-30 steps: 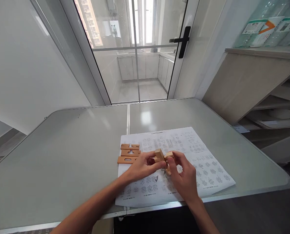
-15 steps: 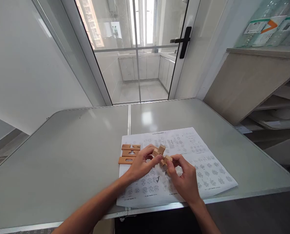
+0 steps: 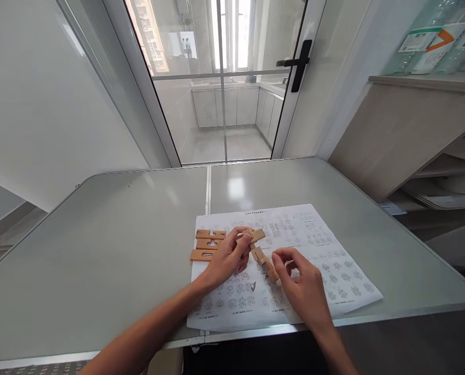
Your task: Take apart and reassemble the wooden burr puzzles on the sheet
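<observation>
My left hand (image 3: 229, 256) is closed around an assembly of interlocking wooden puzzle pieces (image 3: 259, 254), held above the printed sheet. One light block (image 3: 259, 235) juts out to the right, past the thumb; the other pieces slant down towards the right. My fingers hide part of the assembly. Just to its right is my right hand (image 3: 300, 278), thumb and forefinger drawn together, with nothing visible between them. The fingertips lie close to the lower wooden pieces. Beside my left hand, three notched wooden pieces (image 3: 209, 244) lie in a stack of rows, the lower ones partly covered by that hand.
A large paper sheet (image 3: 343, 260) with rows of printed puzzle diagrams lies on the grey folding table (image 3: 138, 260). A metal seam (image 3: 208, 190) crosses the tabletop. Beyond stands a glass door with a black handle (image 3: 300, 65). Shelves with plastic bottles (image 3: 419, 49) rise at the right.
My right hand has come off the wooden pieces and moved slightly right. The assembly has turned in my left hand, its upper block now lying flatter and its lower pieces more exposed.
</observation>
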Tool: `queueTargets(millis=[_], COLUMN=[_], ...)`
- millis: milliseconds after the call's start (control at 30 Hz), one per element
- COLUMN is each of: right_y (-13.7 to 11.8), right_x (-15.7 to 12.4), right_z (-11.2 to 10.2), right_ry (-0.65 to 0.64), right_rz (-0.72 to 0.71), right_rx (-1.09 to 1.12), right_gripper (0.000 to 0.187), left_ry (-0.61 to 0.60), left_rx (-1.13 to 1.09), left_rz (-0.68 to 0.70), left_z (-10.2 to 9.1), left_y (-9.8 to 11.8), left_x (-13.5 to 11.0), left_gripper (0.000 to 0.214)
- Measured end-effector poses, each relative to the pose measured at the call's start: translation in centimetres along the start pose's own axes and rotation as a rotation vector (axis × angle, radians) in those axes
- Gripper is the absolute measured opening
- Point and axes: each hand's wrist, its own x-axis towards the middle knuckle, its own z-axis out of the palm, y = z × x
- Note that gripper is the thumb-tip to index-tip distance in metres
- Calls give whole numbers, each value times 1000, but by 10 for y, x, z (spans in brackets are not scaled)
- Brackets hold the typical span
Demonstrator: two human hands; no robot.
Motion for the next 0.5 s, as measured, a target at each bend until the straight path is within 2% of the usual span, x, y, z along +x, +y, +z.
queueTargets(millis=[167, 300, 400, 500], right_y=[13, 13, 8, 3], right_x=[-8, -8, -7, -6], right_z=[-5, -4, -5, -8], right_ry=[-99, -147, -159, -181], right_rz=[-152, -220, -174, -31], right_rx=[-191, -239, -178, -39], right_gripper=[23, 14, 19, 29], left_ry=[-6, -17, -23, -33], left_rx=[-92, -191, -282, -334], left_rz=[-55, -90, -123, -135], left_z=[-1, -2, -3, -4], left_y=[2, 2, 2, 2], left_x=[2, 3, 4, 4], left_gripper=[54, 53, 51, 50])
